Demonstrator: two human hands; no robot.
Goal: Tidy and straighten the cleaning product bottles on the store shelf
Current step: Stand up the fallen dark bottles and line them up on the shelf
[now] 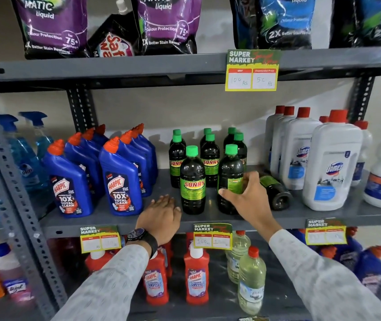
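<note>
Gripping an upright dark bottle (230,181), your right hand (247,195) hides its label. Your left hand (161,216) lies flat, empty, fingers extended. A toppled bottle (275,191) lies right, partly hidden.

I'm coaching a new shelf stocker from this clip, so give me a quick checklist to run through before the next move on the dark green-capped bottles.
1. Right hand has a firm hold on the front-right Sunny bottle: ok, fingers wrap its label.
2. That bottle stands upright: ok.
3. Its label faces forward: not ok, it looks turned aside, unlike the front-left Sunny bottle.
4. All Sunny bottles stand: not ok, a fallen bottle lies on its side by the white Domex bottles.
5. Left hand is free to help: ok, it rests flat on the shelf.
6. Fallen bottle's cap is closed: cannot tell.
</note>
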